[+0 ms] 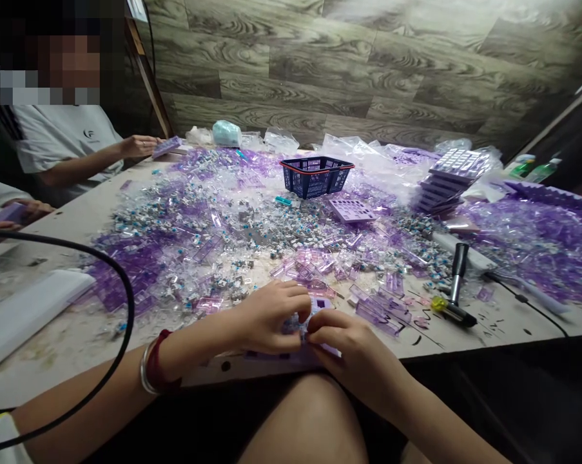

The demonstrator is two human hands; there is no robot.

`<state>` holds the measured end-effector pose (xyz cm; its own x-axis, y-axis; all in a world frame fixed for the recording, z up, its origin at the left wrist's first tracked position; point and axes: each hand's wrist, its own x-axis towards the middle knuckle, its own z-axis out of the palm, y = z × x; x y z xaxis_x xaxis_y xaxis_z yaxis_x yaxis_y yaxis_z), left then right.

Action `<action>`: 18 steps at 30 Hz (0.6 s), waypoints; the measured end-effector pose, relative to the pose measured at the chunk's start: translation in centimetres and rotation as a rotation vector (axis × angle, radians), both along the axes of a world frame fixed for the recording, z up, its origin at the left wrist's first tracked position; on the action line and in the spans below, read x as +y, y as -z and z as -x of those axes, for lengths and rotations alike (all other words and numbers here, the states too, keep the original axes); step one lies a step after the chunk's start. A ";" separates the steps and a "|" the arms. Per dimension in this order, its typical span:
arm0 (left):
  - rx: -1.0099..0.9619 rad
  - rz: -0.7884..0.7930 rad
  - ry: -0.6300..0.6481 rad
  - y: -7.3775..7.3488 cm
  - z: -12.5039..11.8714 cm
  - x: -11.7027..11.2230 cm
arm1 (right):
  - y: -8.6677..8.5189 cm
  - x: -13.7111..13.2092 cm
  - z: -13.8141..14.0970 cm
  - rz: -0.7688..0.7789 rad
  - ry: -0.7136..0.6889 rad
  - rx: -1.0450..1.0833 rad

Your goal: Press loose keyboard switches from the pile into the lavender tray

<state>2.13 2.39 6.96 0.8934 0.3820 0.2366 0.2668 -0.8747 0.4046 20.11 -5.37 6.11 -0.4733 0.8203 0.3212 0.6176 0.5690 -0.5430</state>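
At the table's near edge lies a light purple plastic panel point(291, 358) with square holes, partly under my hands. My left hand point(274, 316) bends over it from the left, fingers curled down and thumb tucked in. From the right comes my right hand point(351, 338), its thumb and forefinger pinched together at the panel. Small clear and bluish bits show between the two hands. Whatever the fingertips hold is too small and too covered to name. Just beyond my hands lie loose clear pink and purple plastic pieces point(314, 263).
Piles of small white-and-blue parts point(271, 225) and purple pieces point(126, 270) spread over the table. A dark basket point(317, 177), stacked purple panels point(445, 180) and a hammer point(457, 283) stand or lie farther off. A black cable point(126, 290) loops at left. Co-workers sit at left, one holding a purple panel point(167, 147).
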 end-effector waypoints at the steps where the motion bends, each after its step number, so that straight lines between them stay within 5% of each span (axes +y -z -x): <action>1: -0.024 0.038 0.031 0.0 0.1 0.1 | -0.1 0.0 0.0 0.008 0.004 -0.009; 8: -0.160 0.147 0.124 -0.2 0.1 0.4 | -0.1 -0.1 0.2 0.003 -0.009 -0.059; 18: -0.039 0.148 0.053 -0.5 -0.6 -0.9 | -1.1 0.9 0.4 0.151 -0.035 -0.162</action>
<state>2.69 1.47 7.43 0.9041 0.3682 0.2166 0.2036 -0.8172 0.5391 19.72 -4.51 7.23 -0.5380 0.8353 0.1132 0.6850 0.5115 -0.5188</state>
